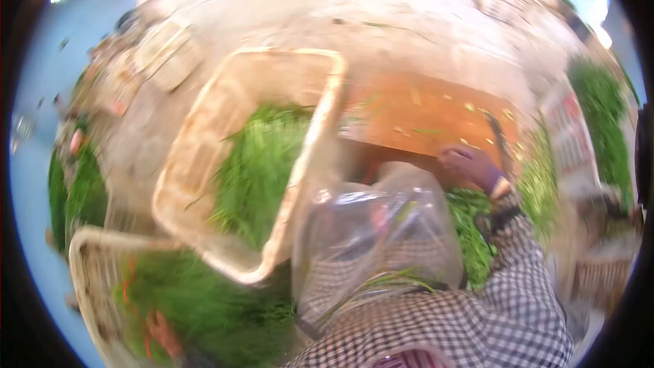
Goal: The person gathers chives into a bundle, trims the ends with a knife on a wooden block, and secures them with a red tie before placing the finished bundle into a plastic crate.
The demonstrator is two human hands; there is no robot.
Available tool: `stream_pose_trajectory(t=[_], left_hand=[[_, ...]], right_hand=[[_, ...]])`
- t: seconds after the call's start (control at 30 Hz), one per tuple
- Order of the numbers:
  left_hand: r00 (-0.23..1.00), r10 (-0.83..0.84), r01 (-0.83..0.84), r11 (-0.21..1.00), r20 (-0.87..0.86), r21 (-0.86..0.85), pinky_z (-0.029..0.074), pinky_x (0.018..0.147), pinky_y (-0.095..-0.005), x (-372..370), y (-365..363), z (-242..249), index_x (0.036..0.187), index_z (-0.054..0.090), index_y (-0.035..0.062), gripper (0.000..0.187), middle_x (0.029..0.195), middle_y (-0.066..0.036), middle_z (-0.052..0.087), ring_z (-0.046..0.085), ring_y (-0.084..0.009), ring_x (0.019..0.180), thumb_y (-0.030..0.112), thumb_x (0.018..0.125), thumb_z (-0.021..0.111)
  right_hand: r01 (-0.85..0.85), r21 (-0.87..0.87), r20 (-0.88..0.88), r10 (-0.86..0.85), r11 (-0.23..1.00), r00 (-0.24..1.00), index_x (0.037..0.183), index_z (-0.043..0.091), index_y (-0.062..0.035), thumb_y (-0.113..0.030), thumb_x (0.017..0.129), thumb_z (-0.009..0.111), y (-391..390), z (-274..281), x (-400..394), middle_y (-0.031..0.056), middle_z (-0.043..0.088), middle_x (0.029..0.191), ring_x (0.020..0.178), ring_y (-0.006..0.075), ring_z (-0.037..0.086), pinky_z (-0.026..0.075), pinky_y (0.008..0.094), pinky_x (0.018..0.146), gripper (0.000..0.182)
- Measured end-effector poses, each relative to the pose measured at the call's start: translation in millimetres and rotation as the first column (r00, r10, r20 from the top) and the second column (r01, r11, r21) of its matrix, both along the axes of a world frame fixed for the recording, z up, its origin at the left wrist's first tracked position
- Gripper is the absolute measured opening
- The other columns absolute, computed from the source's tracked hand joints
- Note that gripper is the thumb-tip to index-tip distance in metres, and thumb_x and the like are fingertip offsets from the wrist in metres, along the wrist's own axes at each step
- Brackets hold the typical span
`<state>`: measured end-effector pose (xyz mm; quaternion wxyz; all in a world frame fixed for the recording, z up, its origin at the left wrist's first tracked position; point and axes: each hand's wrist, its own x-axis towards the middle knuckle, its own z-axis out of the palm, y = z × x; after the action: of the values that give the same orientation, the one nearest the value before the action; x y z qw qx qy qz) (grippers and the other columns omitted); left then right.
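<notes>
I count two crates close by the person: one pale crate [167, 177] with a heap of long green leaves [262, 163] in it, and one lower crate [85, 259], its corner under the first, filled with feathery greens [211, 300]. There is one orange-brown board [436, 112] in front of the knees, with a good many pale scraps strewn over it, and one dark, narrow, curved tool [501, 142] by its right edge. Farther right I see one white crate [571, 133] with greens beside it. The feathery greens lie right around the left hand [162, 334], spreading mostly to the right of its fingers, and an orange string [127, 279] runs just beside them. The left arm reaches low, fingers upward; they're too blurred for me to tell whether they grip anything. The right hand [469, 165] is at the board's near edge, forearm coming up from below in a checked sleeve [524, 259], fingers pointing left and lying close together, though I can't tell if they're clamped on something. Clear plastic [381, 225] covers the lap.
</notes>
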<state>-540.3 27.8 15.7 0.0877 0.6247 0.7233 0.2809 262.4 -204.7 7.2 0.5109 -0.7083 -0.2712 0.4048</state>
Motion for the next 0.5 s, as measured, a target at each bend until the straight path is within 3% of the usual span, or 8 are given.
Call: stream_pose_trajectory(t=[0.1, 0.2, 0.3, 0.33, 0.4, 0.43, 0.47, 0.5], left_hand=[[0.97, -0.244, 0.245, 0.967, 0.018, -0.076, 0.043, 0.094, -0.0328, 53, 47, 3, 0.122, 0.054, -0.0052, 0.038, 0.115, -0.016, 0.059, 0.056, -0.0233, 0.107, 0.018, 0.093, 0.052], [0.889, -0.458, 0.457, 0.889, 0.003, 0.032, 0.042, 0.096, -0.0323, 191, 52, 51, 0.122, 0.054, -0.0056, 0.037, 0.122, -0.015, 0.057, 0.055, -0.0216, 0.11, 0.017, 0.093, 0.051], [0.633, -0.728, 0.714, 0.681, 0.265, 0.165, 0.046, 0.089, -0.0356, 348, 35, 97, 0.115, 0.057, -0.0049, 0.03, 0.107, -0.016, 0.063, 0.059, -0.0237, 0.1, 0.01, 0.09, 0.051], [0.533, -0.783, 0.784, 0.6, 0.32, 0.162, 0.046, 0.09, -0.0349, 385, 36, 99, 0.115, 0.058, -0.0039, 0.03, 0.107, -0.016, 0.063, 0.06, -0.024, 0.1, 0.008, 0.088, 0.054], [0.447, -0.836, 0.876, 0.481, 0.319, 0.033, 0.047, 0.089, -0.0336, 444, 37, 90, 0.114, 0.058, -0.0026, 0.031, 0.107, -0.016, 0.064, 0.061, -0.0243, 0.1, 0.003, 0.083, 0.059], [0.376, -0.896, 0.923, 0.383, 0.236, -0.016, 0.047, 0.088, -0.0336, 485, 27, 93, 0.113, 0.059, -0.0019, 0.032, 0.107, -0.015, 0.064, 0.062, -0.0246, 0.099, 0.002, 0.082, 0.061], [0.287, -0.944, 0.958, 0.281, 0.161, -0.063, 0.048, 0.087, -0.0336, 526, 17, 96, 0.112, 0.059, -0.0012, 0.032, 0.107, -0.015, 0.064, 0.062, -0.0249, 0.099, 0.002, 0.08, 0.063], [0.117, -0.991, 0.992, 0.114, 0.066, -0.051, 0.049, 0.086, -0.0341, 585, -7, 106, 0.112, 0.059, -0.0001, 0.033, 0.107, -0.014, 0.064, 0.062, -0.0256, 0.097, 0.003, 0.08, 0.064]], right_hand=[[0.225, -0.039, -0.179, -0.228, 0.974, 0.957, 0.103, 0.063, -0.0008, -0.021, 0.09, 0.06, -17, -22, 10, 0.0061, 0.068, 0.086, 0.076, 0.0113, 0.063, 0.051, 0.0243, 0.068, 0.024], [0.256, -0.035, -0.3, -0.254, 0.966, 0.919, 0.1, 0.064, -0.0008, -0.02, 0.089, 0.06, -46, -80, 40, 0.006, 0.068, 0.084, 0.073, 0.0112, 0.063, 0.051, 0.0247, 0.066, 0.022], [0.348, -0.137, 0.144, -0.329, 0.928, 0.933, 0.103, 0.064, -0.0013, -0.023, 0.087, 0.06, -73, -121, 32, 0.009, 0.069, 0.085, 0.076, 0.0198, 0.066, 0.053, 0.0283, 0.071, 0.027], [0.258, -0.238, 0.421, -0.14, 0.936, 0.896, 0.118, 0.058, -0.003, -0.034, 0.082, 0.065, -85, -128, 29, 0.0179, 0.065, 0.106, 0.1, 0.0324, 0.062, 0.049, 0.0372, 0.088, 0.048], [0.089, -0.511, 0.583, 0.269, 0.855, 0.767, 0.127, 0.05, -0.0045, -0.045, 0.076, 0.067, -91, -142, 26, 0.0219, 0.054, 0.122, 0.116, 0.0381, 0.048, 0.04, 0.0413, 0.099, 0.067], [0.033, -0.64, 0.596, 0.468, 0.768, 0.652, 0.132, 0.046, -0.0052, -0.05, 0.073, 0.068, -90, -154, 22, 0.0239, 0.048, 0.131, 0.125, 0.0409, 0.042, 0.035, 0.0434, 0.104, 0.077], [-0.009, -0.738, 0.504, 0.56, 0.674, 0.657, 0.137, 0.039, -0.0067, -0.059, 0.065, 0.07, -89, -166, 21, 0.0236, 0.035, 0.141, 0.133, 0.0399, 0.029, 0.027, 0.0444, 0.109, 0.094], [-0.011, -0.769, 0.488, 0.598, 0.639, 0.636, 0.137, 0.039, -0.0071, -0.059, 0.065, 0.07, -87, -177, 18, 0.0236, 0.035, 0.141, 0.133, 0.0401, 0.03, 0.027, 0.0443, 0.109, 0.094]])
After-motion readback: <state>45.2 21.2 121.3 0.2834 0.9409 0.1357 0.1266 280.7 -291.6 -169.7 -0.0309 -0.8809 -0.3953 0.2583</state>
